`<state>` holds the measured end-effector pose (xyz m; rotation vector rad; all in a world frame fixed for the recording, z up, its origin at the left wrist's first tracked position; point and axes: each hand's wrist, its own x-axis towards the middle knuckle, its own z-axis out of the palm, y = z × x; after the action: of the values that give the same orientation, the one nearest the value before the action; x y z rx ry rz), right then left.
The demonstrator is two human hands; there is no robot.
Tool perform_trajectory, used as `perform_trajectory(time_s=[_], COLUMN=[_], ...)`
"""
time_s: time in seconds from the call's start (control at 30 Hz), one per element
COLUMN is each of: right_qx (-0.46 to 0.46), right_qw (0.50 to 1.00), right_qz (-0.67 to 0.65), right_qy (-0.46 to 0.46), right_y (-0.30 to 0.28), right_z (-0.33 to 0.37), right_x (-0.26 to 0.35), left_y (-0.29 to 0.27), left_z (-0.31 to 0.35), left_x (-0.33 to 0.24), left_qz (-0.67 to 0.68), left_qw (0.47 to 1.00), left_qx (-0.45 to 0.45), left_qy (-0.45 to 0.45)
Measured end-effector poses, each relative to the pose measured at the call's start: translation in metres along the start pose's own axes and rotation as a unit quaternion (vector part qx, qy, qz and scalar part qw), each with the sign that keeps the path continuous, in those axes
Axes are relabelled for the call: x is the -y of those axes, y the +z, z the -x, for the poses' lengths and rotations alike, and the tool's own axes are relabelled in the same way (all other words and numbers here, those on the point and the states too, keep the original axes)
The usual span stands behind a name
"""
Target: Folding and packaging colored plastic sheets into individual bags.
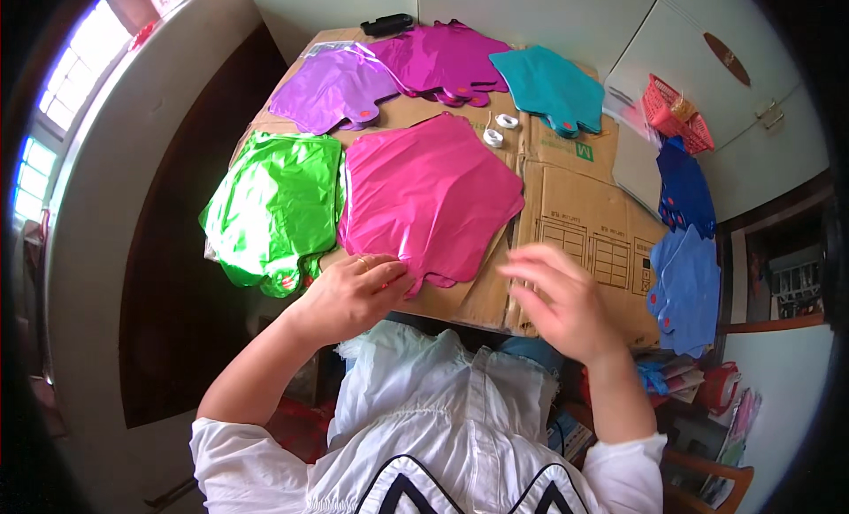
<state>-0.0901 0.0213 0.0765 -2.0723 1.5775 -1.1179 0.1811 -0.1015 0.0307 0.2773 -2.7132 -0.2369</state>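
Observation:
A flat, uninflated pink foil balloon [433, 187], star-like with blunt points, lies on the cardboard in front of me, its small tab toward my body. At its lower left edge, next to the tab, the fingers of my left hand [349, 293] are closed on the foil; the fingertips are partly hidden. My right hand [562, 302] hovers over the cardboard to the right of the balloon, with fingers apart and nothing in them. A pile of shiny green foil balloons [279, 205] sits close by on the left, its lower tab marked with a red dot.
Purple [332, 85], magenta [442, 59] and teal foil balloons [553, 85] line the far side of the cardboard [575, 191]. Two white ribbon rolls [493, 138] lie behind the pink one. Dark blue [685, 187] and light blue balloons [690, 289] and a red basket [676, 116] are along the right.

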Motion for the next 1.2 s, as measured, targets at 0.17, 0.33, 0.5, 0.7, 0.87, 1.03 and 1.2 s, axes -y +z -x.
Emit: perform_trajectory(time_s=[0.17, 0.33, 0.5, 0.7, 0.87, 1.03, 1.2], right_qx=[0.044, 0.003, -0.078, -0.07, -0.085, -0.054, 0.091], right_qw=[0.996, 0.998, 0.975, 0.967, 0.976, 0.968, 0.996], right_qz=[0.059, 0.063, 0.206, 0.243, 0.177, 0.245, -0.017], right_qy=[-0.055, 0.015, 0.016, -0.01, 0.093, 0.03, -0.012], right_y=[0.055, 0.046, 0.038, 0.036, 0.026, 0.013, 0.043], right_z=[-0.041, -0.08, -0.122, -0.144, -0.137, -0.1, -0.068], right_x=[-0.035, -0.066, -0.139, -0.165, -0.139, -0.095, -0.015], left_y=[-0.01, -0.012, -0.008, -0.013, -0.019, -0.018, -0.017], left_z=[-0.006, 0.004, -0.006, -0.004, -0.005, -0.003, -0.01], left_x=[0.006, 0.016, 0.016, 0.018, 0.019, 0.025, 0.031], left_qz=[0.019, 0.116, 0.124, 0.16, 0.225, 0.235, 0.234], left_qw=[0.999, 0.993, 0.991, 0.985, 0.968, 0.967, 0.967], left_qx=[0.029, -0.005, -0.041, -0.031, -0.01, 0.001, 0.029], left_qy=[0.01, -0.037, -0.029, -0.053, -0.106, -0.095, -0.091])
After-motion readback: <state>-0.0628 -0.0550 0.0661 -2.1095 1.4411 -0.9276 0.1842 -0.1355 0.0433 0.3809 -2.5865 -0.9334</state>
